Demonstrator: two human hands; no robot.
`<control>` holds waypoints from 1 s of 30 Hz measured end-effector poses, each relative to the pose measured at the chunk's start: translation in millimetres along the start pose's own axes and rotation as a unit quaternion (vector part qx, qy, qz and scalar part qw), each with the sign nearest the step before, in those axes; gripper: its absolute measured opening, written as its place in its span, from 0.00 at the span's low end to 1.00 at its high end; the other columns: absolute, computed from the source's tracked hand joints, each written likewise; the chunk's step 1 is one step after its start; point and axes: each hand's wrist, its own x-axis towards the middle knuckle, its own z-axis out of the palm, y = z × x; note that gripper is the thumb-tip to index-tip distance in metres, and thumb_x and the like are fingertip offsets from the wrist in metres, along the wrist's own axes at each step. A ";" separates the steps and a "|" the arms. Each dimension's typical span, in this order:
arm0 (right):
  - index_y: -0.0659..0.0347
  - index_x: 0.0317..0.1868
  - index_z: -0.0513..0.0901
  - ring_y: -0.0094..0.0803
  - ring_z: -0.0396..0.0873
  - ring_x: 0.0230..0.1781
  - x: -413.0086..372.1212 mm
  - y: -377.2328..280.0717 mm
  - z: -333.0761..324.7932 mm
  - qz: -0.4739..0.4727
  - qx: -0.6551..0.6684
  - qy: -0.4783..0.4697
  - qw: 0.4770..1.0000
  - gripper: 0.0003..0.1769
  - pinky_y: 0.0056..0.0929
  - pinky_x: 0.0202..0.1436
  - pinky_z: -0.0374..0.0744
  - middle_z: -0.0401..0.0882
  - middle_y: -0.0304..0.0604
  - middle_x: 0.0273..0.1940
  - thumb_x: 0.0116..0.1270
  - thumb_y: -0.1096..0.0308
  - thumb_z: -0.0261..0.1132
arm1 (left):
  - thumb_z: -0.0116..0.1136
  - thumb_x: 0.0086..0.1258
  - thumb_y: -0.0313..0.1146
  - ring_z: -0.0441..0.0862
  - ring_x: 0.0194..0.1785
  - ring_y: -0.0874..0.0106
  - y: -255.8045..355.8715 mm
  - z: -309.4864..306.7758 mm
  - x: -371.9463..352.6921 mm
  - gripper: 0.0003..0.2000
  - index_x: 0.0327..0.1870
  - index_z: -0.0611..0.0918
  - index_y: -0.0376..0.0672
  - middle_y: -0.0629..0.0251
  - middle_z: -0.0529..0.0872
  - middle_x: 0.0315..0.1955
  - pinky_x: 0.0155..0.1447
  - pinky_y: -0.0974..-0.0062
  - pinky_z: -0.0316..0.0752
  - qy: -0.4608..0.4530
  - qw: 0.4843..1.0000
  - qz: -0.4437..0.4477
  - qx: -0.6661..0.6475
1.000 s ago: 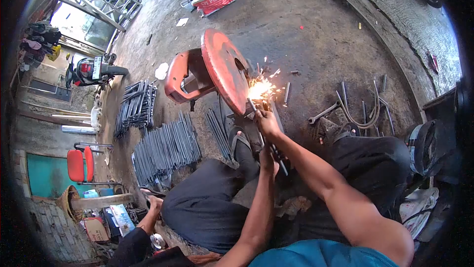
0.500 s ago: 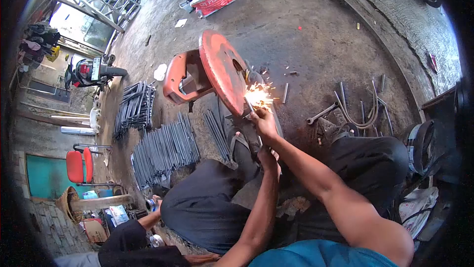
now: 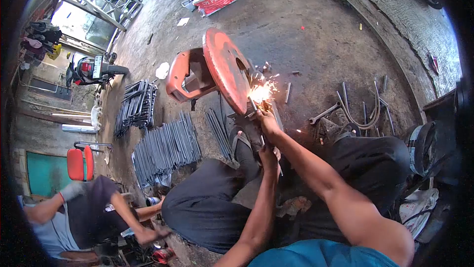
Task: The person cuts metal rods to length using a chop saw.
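In the middle stands a cut-off saw with a worn orange-red guard and an orange handle. Bright sparks spray beside the guard's lower edge, at the upper end of a thin metal rod. My right hand is closed around the rod just below the sparks. Lower on the same rod, my left hand grips it, its fingers partly hidden. The exact contact between rod and saw is lost in the glare.
Many cut metal rods lie in rows left of my legs, near a stack of bent metal frames. A wrench and bent tubes lie right. Another person sits at lower left. A motorbike stands farther back.
The person at lower left has come further into view, with an arm and leg shifted. Both my hands stay on the rod, and sparks still fly, in a slightly different shape.
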 end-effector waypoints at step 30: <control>0.60 0.25 0.74 0.18 0.60 0.17 12.2 22.4 1.5 -0.087 -0.048 0.057 0.993 0.20 0.24 0.21 0.60 0.65 0.29 0.18 0.72 0.56 0.52 | 0.46 0.72 0.45 0.74 0.24 0.77 74.8 151.2 -72.6 0.13 0.37 0.75 0.45 0.69 0.75 0.23 0.21 0.79 0.63 0.162 0.982 -0.030 0.092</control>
